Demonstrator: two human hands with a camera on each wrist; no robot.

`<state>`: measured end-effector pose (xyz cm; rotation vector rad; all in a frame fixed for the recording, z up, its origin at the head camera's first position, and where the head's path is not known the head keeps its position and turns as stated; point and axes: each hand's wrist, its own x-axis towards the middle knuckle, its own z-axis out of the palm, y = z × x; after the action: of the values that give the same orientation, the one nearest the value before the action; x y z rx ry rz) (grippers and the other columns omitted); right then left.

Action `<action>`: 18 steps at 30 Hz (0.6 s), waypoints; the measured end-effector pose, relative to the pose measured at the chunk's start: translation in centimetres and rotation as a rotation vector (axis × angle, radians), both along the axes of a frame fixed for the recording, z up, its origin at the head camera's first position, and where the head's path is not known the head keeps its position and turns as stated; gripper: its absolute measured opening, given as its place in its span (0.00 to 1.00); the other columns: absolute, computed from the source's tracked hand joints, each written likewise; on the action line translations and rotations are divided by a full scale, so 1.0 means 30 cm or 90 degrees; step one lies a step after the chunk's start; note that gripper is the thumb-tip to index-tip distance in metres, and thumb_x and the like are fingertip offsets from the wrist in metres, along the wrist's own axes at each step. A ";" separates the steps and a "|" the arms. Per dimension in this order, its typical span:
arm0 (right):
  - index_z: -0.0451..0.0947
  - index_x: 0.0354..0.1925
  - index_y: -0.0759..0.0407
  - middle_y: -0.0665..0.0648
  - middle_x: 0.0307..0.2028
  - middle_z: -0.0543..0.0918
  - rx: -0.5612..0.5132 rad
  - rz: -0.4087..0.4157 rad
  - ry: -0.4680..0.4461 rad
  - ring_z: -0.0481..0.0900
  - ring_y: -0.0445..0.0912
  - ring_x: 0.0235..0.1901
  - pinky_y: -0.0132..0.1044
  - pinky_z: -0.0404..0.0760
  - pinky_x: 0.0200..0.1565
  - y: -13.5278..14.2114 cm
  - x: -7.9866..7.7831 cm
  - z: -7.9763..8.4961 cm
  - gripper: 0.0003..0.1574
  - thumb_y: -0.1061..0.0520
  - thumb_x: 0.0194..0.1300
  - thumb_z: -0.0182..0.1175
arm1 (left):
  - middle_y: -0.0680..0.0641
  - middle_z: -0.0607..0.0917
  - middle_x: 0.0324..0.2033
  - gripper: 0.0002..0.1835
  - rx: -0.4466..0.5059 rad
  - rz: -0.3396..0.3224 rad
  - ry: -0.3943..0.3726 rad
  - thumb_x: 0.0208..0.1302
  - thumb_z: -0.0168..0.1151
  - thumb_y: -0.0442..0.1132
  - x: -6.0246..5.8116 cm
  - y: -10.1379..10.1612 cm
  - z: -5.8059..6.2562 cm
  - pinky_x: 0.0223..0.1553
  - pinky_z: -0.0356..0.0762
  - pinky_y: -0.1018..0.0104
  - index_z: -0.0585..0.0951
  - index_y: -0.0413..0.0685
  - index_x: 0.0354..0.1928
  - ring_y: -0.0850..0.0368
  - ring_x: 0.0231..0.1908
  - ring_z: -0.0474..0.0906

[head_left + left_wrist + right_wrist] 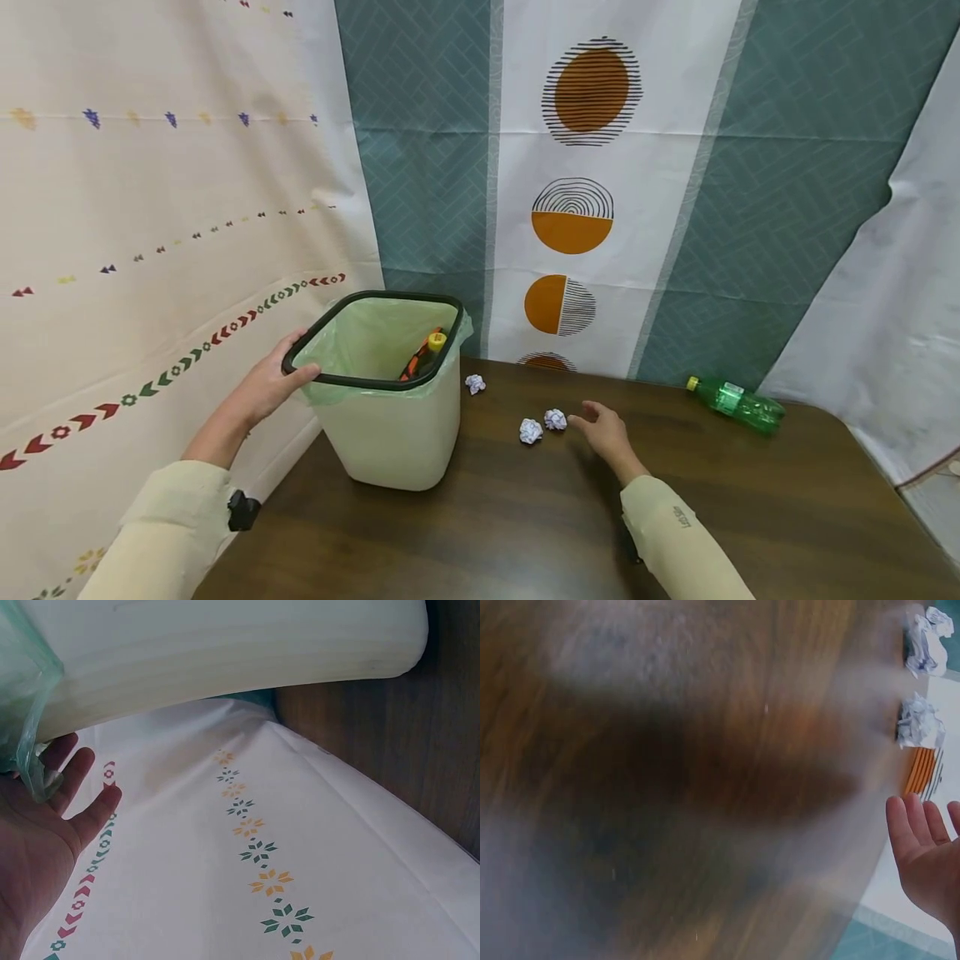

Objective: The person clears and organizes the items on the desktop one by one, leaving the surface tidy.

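Note:
My left hand [264, 385] grips the near left corner of the trash bin [401, 433], its thumb over the black rim. The pale bin stands upright with a green plastic bag [363, 333] lining it and folded over its rim. Inside lie an orange and black item [415, 363] and something with a yellow cap [437, 341]; their kind is partly hidden. My right hand [606, 433] hovers with loose fingers just right of a crumpled paper ball [555, 419], apart from it. A second paper ball [531, 431] lies beside that one, and a third paper ball [476, 383] sits near the bin.
A green plastic bottle [738, 406] with a yellow cap lies on its side at the back right of the dark wooden table [480, 533]. Patterned cloth [585, 167] hangs behind the table, and a cream cloth [150, 208] hangs along the left side.

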<state>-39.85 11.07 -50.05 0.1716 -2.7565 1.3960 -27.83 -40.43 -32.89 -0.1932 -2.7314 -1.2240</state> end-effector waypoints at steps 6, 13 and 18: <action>0.68 0.65 0.73 0.73 0.61 0.73 -0.002 -0.003 -0.009 0.72 0.66 0.60 0.58 0.71 0.58 -0.027 -0.009 -0.015 0.35 0.54 0.69 0.62 | 0.27 0.55 0.71 0.46 0.006 0.000 0.000 0.69 0.53 0.54 0.000 0.003 -0.002 0.61 0.54 0.29 0.43 0.42 0.78 0.29 0.66 0.55; 0.69 0.65 0.73 0.73 0.60 0.74 0.005 0.000 -0.012 0.72 0.66 0.59 0.58 0.71 0.58 -0.049 -0.024 -0.027 0.33 0.55 0.69 0.62 | 0.27 0.54 0.72 0.46 0.011 0.000 0.002 0.69 0.53 0.54 0.001 0.004 0.000 0.62 0.53 0.29 0.43 0.41 0.78 0.29 0.67 0.54; 0.69 0.64 0.73 0.73 0.60 0.75 0.004 0.008 -0.015 0.72 0.66 0.59 0.57 0.71 0.58 -0.072 -0.034 -0.033 0.33 0.56 0.67 0.63 | 0.28 0.53 0.72 0.47 0.007 0.000 0.002 0.68 0.53 0.54 0.002 0.004 0.003 0.62 0.53 0.29 0.43 0.41 0.78 0.30 0.68 0.53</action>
<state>-40.88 8.90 -51.04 0.1735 -2.7840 1.4011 -27.78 -40.31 -32.80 -0.1930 -2.7214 -1.2386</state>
